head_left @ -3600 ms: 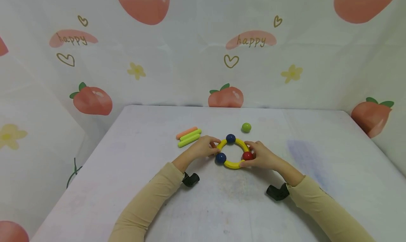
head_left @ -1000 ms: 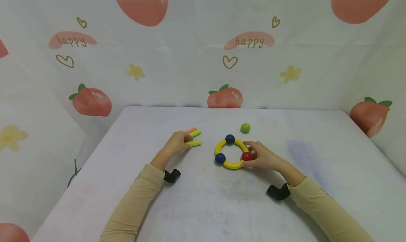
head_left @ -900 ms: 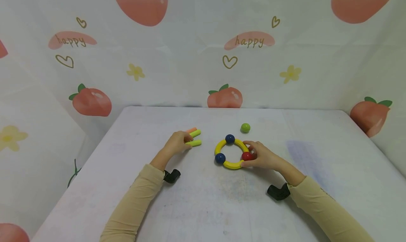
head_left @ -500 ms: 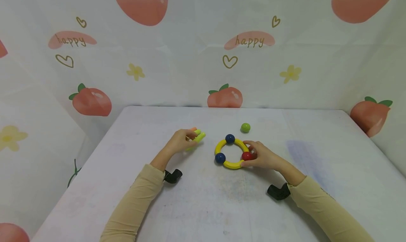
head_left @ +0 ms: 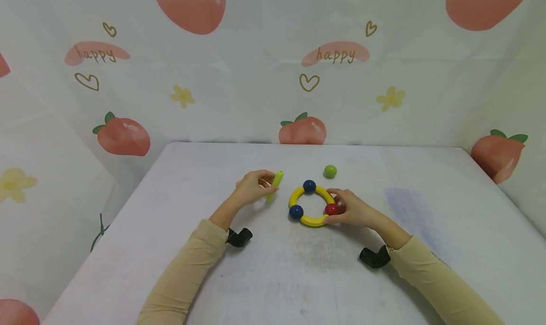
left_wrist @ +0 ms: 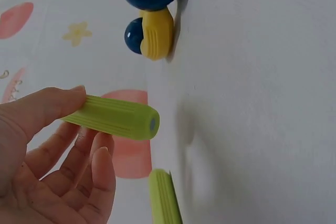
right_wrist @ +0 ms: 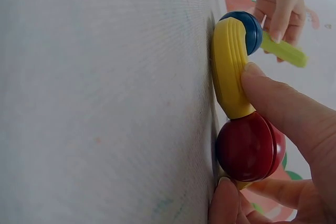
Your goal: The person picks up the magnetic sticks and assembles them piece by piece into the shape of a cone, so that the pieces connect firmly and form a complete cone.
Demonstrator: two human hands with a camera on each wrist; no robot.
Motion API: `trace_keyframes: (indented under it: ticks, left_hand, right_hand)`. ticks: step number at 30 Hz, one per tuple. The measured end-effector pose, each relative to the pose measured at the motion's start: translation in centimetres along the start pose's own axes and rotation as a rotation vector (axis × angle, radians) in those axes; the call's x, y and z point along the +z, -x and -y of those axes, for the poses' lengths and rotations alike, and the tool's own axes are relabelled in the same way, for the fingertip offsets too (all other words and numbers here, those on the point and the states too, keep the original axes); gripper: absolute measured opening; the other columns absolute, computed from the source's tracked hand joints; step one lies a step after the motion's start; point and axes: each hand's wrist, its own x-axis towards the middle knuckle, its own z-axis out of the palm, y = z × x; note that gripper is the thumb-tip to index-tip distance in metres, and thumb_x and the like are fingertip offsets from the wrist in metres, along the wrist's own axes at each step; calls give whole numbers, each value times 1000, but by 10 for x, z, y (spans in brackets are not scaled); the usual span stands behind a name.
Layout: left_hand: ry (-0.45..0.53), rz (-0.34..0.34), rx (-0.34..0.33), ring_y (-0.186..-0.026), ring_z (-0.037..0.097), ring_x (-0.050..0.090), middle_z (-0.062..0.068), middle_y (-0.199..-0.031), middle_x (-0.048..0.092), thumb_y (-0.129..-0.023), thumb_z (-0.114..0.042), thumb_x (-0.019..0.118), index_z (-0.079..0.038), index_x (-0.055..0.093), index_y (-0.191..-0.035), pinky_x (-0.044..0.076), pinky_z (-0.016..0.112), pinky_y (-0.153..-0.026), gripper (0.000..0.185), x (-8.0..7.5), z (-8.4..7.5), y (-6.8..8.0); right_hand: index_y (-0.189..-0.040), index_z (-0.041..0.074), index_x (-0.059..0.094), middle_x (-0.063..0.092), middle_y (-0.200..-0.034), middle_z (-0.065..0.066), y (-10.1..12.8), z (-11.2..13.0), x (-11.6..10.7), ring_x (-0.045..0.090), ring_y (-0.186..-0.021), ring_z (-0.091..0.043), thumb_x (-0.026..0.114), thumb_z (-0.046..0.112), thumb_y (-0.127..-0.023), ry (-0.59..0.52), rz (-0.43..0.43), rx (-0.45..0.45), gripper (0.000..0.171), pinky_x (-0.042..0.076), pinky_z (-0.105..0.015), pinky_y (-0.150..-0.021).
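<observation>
Lifted off the table (head_left: 298,277), green stick (left_wrist: 113,117) sits pinched in left grip (head_left: 251,185); right grip (head_left: 354,211) clamps ring (head_left: 313,221).

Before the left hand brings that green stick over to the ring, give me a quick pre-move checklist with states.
1. Left hand holds the green stick: ok, pinched between thumb and fingers, lifted off the table.
2. Right hand steadies the ring: ok, fingers on the red ball and the yellow arc.
3. Ring closed: ok, two blue balls and the red one join the arcs.
4. Path from stick to ring clear: ok.
5. Second green stick out of the way: ok, lying on the table.
6. Where the stick attaches: cannot tell.
</observation>
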Motion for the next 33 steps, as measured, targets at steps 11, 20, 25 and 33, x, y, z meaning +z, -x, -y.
trace_keyframes:
  ticks: [11,20,25,33]
  left_hand:
    - [123,13,61,-96,25,64,15,-105,66,-82,-12,70,-1,62,-113,52,29,-83,34,11,-11,-7]
    - [182,-14,56,-101,26,63,15,-110,65,-83,-12,69,-3,59,-118,53,29,-86,37,17,-24,-12]
    - [211,-28,71,-102,25,63,13,-111,64,-84,-12,69,-4,59,-117,52,30,-88,36,22,-36,-15]
    - [209,-21,106,-104,24,63,12,-112,63,-84,-13,69,-4,59,-117,52,28,-89,35,30,-47,-22]
  right_hand:
    - [-139,-2,34,49,-118,-25,1,0,0,50,-96,-26,75,37,-77,-3,-10,-16,84,52,-36,-81]
    - [-139,-1,35,49,-118,-24,0,-2,0,49,-95,-25,75,40,-76,4,-8,-7,85,51,-35,-81]
    - [-139,0,34,49,-119,-24,-1,-4,0,49,-97,-26,75,42,-75,3,-4,8,87,51,-37,-82]
    - [-139,1,35,49,-119,-23,-1,-3,0,49,-98,-26,75,43,-75,2,-6,20,86,51,-37,-82]
